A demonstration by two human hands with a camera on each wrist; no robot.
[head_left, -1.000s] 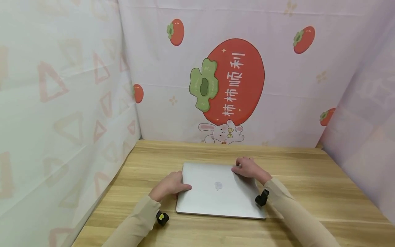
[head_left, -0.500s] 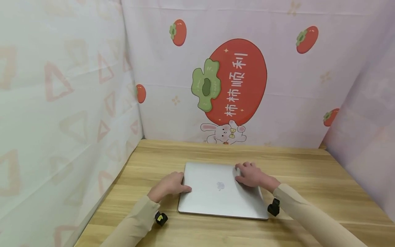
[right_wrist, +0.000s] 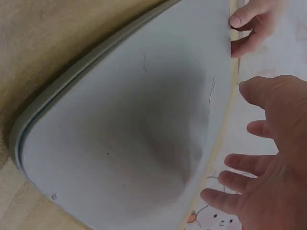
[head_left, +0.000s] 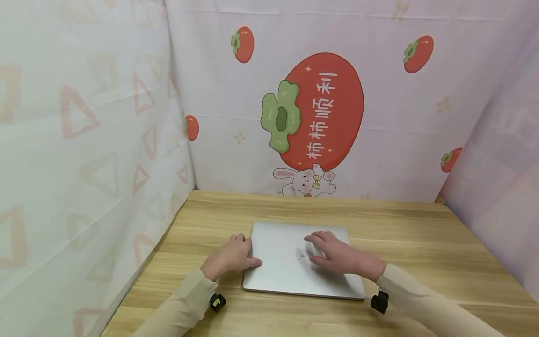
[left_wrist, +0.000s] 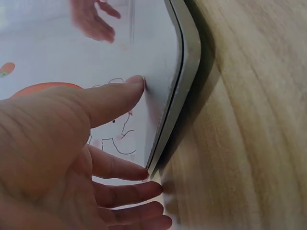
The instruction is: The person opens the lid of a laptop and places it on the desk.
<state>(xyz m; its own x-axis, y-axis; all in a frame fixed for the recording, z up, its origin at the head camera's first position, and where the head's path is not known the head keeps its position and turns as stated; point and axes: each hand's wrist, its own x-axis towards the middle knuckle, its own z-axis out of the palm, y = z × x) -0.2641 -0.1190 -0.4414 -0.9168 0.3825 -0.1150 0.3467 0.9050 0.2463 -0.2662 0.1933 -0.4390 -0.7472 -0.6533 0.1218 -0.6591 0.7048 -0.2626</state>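
A closed silver laptop (head_left: pixel 280 276) with a logo on its lid lies flat on the wooden table. My left hand (head_left: pixel 229 258) holds its left edge: the thumb (left_wrist: pixel 117 98) rests on the lid while the other fingers lie along the side. In the left wrist view a thin seam runs between lid and base. Over the right half of the lid is my right hand (head_left: pixel 338 256), fingers spread and loosely bent, gripping nothing. The right wrist view shows this right hand (right_wrist: pixel 276 158) above the shiny lid, which carries its blurred shadow.
The wooden table (head_left: pixel 421 262) surrounds the laptop. A patterned cloth wall (head_left: pixel 214 159) stands behind it, with more cloth at the left (head_left: pixel 105 187) and right (head_left: pixel 497 187). A small black wrist camera (head_left: pixel 217 303) sits under the left sleeve, another black camera (head_left: pixel 380 302) under the right.
My right hand has moved from the laptop's far right edge leftward and nearer, over the lid's right half, its fingers spreading. My left hand stays at the left edge, and the laptop has not visibly moved.
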